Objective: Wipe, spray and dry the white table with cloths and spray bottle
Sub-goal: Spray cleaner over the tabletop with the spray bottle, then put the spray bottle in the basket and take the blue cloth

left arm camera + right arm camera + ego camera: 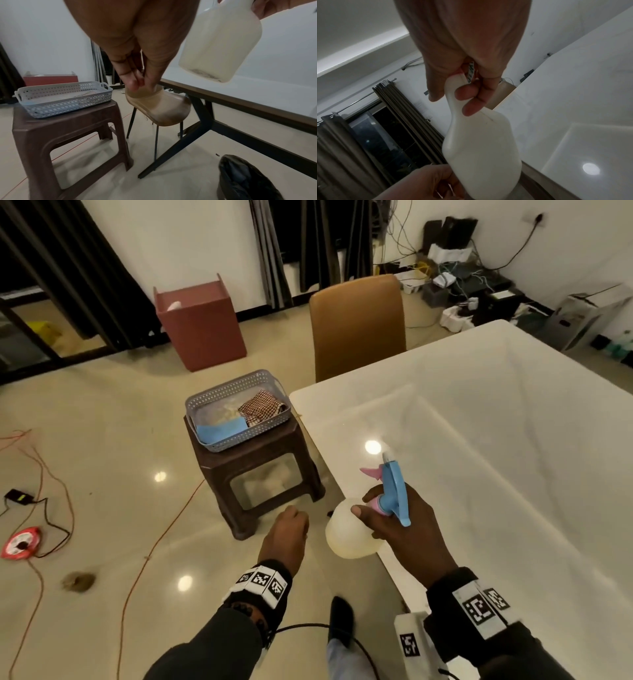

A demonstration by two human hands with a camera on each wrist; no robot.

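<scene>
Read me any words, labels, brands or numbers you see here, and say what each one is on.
No readable text.
Left wristband: black-and-white square marker codes, no letters.
Right wristband: the same kind of marker codes.
White box by the right wrist: one marker code.
Spray bottle neck, right wrist view: a small printed tag, too blurred to read.

No readable text, only square black-and-white coded markers on both wristbands (261,579)
</scene>
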